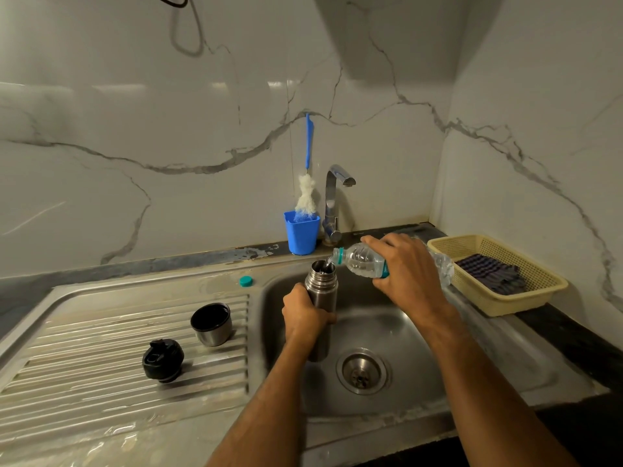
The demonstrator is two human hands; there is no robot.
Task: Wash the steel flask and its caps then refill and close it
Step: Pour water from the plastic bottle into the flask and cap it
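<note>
Steel cylindrical flask (320,298) stands upright over the steel sink basin (387,332), mouth up, the left hand (303,315) wrapped around its middle. Above it, the right hand (408,267) grips a clear plastic bottle (362,261), tilted mouth-down, perhaps touching the rim. White marble walls behind.

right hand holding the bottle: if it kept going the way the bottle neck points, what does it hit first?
The flask: the right hand tips the bottle leftward, its neck already at the flask's open mouth. Going on, the bottle would likely knock the rim. Depth is unclear; the left hand grips the flask lower down.
</note>
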